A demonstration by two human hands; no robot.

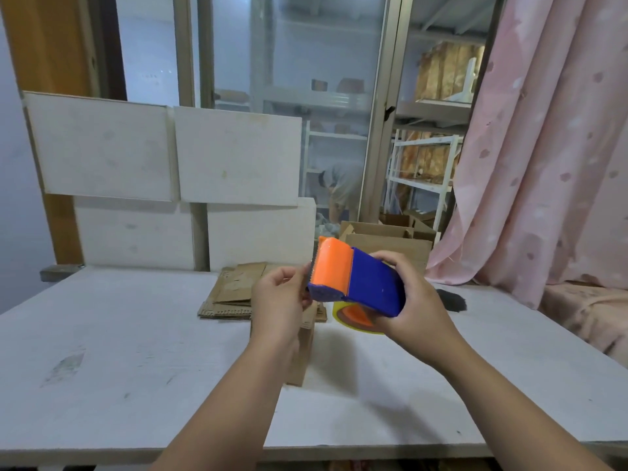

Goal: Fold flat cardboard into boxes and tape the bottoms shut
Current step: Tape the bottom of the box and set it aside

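My right hand (413, 302) grips a blue and orange tape dispenser (356, 278) above the white table (136, 351), its yellowish tape roll showing underneath. At the dispenser's toothed front end my left hand (280, 299) pinches with curled fingers, apparently at the tape's end; the tape itself is too thin to see. Below my left hand stands a small folded cardboard box (302, 348), partly hidden by my wrist. Behind it lies a stack of flat cardboard (231, 294).
Open cardboard boxes (387, 243) sit past the table's far edge. White panels (170, 164) lean at the back left. A pink curtain (543, 164) hangs at the right, with a dark object (452, 300) near it on the table.
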